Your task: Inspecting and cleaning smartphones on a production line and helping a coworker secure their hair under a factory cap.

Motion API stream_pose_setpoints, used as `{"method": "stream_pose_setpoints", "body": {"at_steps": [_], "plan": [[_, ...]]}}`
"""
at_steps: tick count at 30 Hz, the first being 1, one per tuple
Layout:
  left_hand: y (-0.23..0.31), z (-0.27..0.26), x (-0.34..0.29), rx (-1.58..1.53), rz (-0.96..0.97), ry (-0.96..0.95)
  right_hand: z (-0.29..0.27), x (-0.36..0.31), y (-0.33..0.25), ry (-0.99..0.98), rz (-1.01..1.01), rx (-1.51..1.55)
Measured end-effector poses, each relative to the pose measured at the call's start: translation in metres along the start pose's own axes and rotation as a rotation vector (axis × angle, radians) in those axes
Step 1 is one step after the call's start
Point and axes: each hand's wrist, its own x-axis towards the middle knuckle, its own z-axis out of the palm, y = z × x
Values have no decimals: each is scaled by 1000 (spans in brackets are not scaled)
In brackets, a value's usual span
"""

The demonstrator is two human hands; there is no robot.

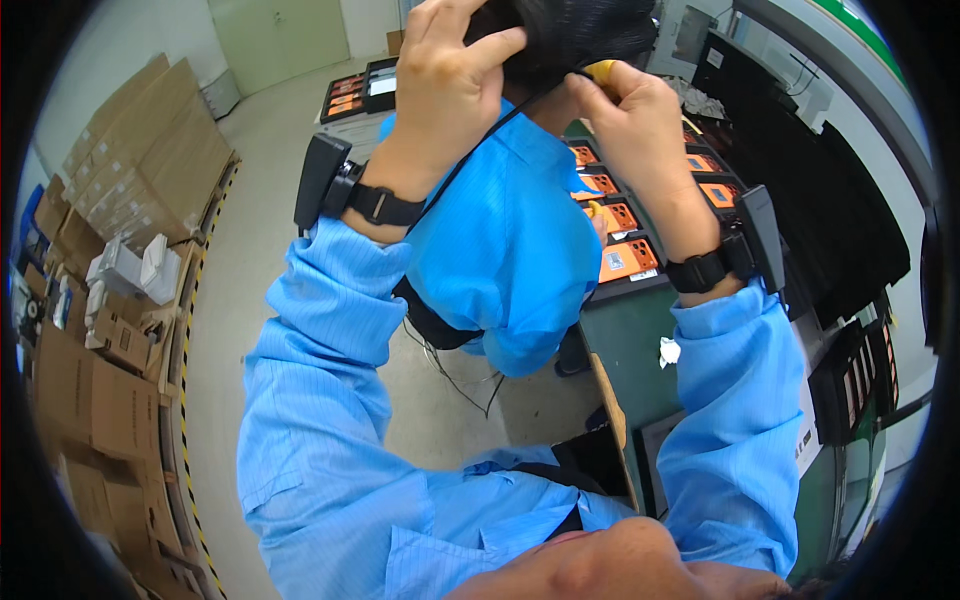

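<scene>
Both my arms are raised toward the dark-haired head [580, 30] of a person in a blue work jacket [500, 240], seen from behind. My left hand [445, 90] is at the left side of that hair, its fingers spread; the topmost fingertips are cut off by the picture's edge. At the right side of the head, my right hand [635, 115] pinches a thin black cable [510, 115], which slants down past my left wrist. A yellow finger cot [600, 72] covers one right fingertip. Black straps hold dark devices [322, 180] on both my wrists.
Orange phone-like pieces [625, 260] lie in rows on the green-topped bench [625, 335] at right, by the person's hand. A crumpled white paper [669, 351] lies nearer. Cardboard boxes [95, 400] and a wrapped stack [150, 150] stand left behind striped floor tape [190, 350]. Loose cables [470, 400] hang below the person.
</scene>
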Motion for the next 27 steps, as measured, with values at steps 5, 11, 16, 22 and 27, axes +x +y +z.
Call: {"method": "stream_pose_setpoints", "body": {"at_steps": [5, 11, 16, 22, 27], "plan": [[9, 3, 1, 16, 30, -20, 0, 15, 9, -19, -11, 48], [5, 24, 12, 70, 104, 10, -9, 21, 0, -64, 27, 145], [7, 23, 21, -8, 132, 21, -23, 28, 11, -76, 0, 103], [2, 29, 18, -72, 120, 47, -31, 29, 12, -113, -41, 130], [-1, 38, 20, -96, 142, 82, -35, 32, 17, -85, -57, 131]]}}
